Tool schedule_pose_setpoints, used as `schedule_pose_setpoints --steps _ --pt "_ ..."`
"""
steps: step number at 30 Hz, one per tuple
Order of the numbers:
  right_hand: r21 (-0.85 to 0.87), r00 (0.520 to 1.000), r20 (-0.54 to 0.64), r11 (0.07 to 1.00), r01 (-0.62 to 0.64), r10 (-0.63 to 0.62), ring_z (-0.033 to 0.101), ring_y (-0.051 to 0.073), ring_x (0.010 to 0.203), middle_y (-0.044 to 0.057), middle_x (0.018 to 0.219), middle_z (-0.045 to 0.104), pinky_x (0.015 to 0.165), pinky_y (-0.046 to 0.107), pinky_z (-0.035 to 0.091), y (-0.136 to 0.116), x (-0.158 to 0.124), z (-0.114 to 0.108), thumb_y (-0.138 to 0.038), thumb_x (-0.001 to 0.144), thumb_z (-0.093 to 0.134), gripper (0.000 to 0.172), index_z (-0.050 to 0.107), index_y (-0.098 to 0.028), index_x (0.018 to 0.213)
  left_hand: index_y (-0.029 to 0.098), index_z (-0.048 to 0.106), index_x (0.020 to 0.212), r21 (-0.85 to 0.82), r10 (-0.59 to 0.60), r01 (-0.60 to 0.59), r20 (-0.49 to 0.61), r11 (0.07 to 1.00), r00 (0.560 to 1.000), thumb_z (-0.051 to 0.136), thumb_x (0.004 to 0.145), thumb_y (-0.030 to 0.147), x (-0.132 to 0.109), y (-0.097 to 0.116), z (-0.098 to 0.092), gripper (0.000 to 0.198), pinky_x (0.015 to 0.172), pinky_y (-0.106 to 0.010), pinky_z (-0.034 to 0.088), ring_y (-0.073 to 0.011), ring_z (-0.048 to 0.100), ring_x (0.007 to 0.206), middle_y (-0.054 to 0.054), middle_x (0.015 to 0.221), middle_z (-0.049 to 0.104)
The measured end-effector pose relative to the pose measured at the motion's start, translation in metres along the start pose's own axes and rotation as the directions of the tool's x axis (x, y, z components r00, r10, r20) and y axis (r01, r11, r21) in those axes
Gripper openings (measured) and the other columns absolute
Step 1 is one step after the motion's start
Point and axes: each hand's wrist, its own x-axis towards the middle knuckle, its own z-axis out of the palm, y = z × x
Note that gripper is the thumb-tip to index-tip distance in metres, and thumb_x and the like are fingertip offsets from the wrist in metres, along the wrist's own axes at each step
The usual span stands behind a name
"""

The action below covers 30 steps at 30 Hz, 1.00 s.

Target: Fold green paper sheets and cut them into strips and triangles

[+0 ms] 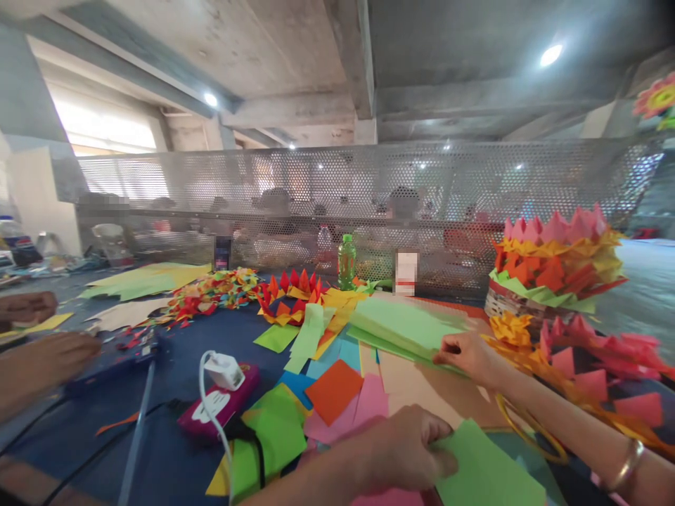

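My left hand [408, 446] reaches in from the bottom, with thumb and fingers closed on the edge of a light green paper square [493, 467]. Farther off, my right hand [469, 358] pinches the near corner of a light green paper stack [406, 323], which lies over tan sheets. Beside my left hand lie an orange paper square [335, 391], a pink sheet [372, 397] and a bright green sheet [277, 425]. A yellow ring-shaped band [535, 436] sits under my right forearm, which wears a bangle.
A co-worker's hands [50, 362] work at the left. A magenta power strip [219, 407] with a white charger [226, 370] and cords stands left of centre. A green bottle [346, 263], paper scraps [211, 295], and layered paper petals [556, 263] lie around.
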Motion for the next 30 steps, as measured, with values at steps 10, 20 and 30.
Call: schedule_pose_setpoints --steps 10,20,30 --pt "0.222 0.988 0.15 0.972 -0.078 0.045 0.058 0.017 0.064 0.004 0.07 0.069 0.062 0.028 0.043 0.008 -0.001 -0.009 -0.046 0.071 0.06 0.035 0.07 -0.013 0.078 0.015 0.071 0.081 0.031 0.015 -0.015 0.019 0.999 1.0 0.054 0.065 0.015 0.001 -0.005 -0.001 0.024 0.05 -0.018 0.041 -0.0095 0.054 0.055 0.0 0.07 0.065" --pt "0.231 0.987 0.147 0.968 -0.103 0.07 0.043 0.01 0.044 -0.003 0.049 0.055 0.043 0.022 0.03 0.015 -0.002 -0.006 -0.051 0.071 0.062 0.037 0.068 -0.014 0.071 0.015 0.072 0.081 -0.008 0.007 -0.006 0.027 1.0 1.0 0.053 0.064 0.014 0.001 -0.003 -0.001 0.025 0.046 -0.015 0.039 -0.0071 0.051 0.049 0.0 0.066 0.061" --pt "-0.066 0.823 -0.567 0.998 -0.006 -0.032 0.062 0.023 0.075 0.009 0.083 0.065 0.066 0.033 0.045 -0.001 0.005 -0.032 -0.035 0.091 0.036 0.024 0.052 -0.018 0.097 0.013 0.067 0.075 -0.061 -0.035 0.039 0.059 0.997 0.998 0.053 0.063 0.015 0.0 0.002 0.001 0.018 0.046 -0.02 0.045 -0.0079 0.051 0.042 -0.001 0.062 0.061"
